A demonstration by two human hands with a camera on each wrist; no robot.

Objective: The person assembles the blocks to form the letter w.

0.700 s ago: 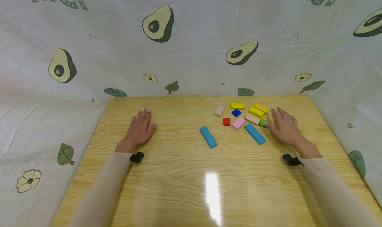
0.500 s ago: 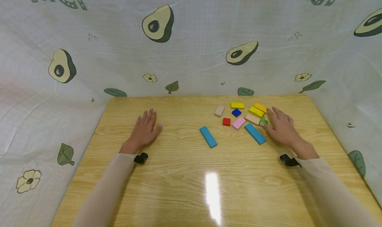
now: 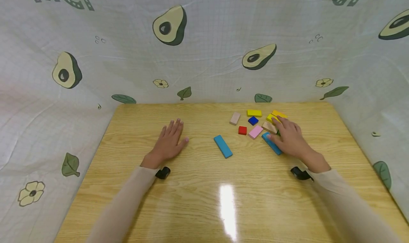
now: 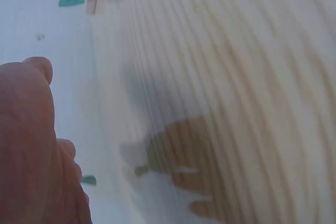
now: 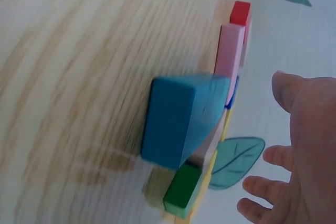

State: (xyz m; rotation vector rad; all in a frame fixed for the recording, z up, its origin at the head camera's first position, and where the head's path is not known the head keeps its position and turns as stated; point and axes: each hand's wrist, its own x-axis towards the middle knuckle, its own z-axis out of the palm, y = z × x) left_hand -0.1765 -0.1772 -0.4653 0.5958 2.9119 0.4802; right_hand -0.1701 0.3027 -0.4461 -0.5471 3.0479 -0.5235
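My right hand (image 3: 291, 138) hovers over the right end of a group of coloured blocks, fingers relaxed and apart. Beneath it lie a long blue block (image 3: 270, 143) and a green block (image 5: 182, 190), which the hand mostly hides in the head view. A tan block (image 3: 269, 127), a yellow block (image 3: 271, 118) and an orange block (image 3: 279, 113) lie by its fingertips. In the right wrist view, a gap shows between fingers and blocks. My left hand (image 3: 167, 144), fingers straight and holding nothing, is over the table left of another long blue block (image 3: 223, 146).
Left of the right hand lie a pink block (image 3: 255, 132), a red block (image 3: 242, 130), a dark blue block (image 3: 253, 120), a yellow block (image 3: 254, 113) and a pale beige block (image 3: 234, 118). A printed cloth (image 3: 207, 58) hangs behind the wooden table (image 3: 191, 200).
Both hands have moved inward: the left one to the right, the right one to the left over the blue and green blocks. The blocks stay where they were.
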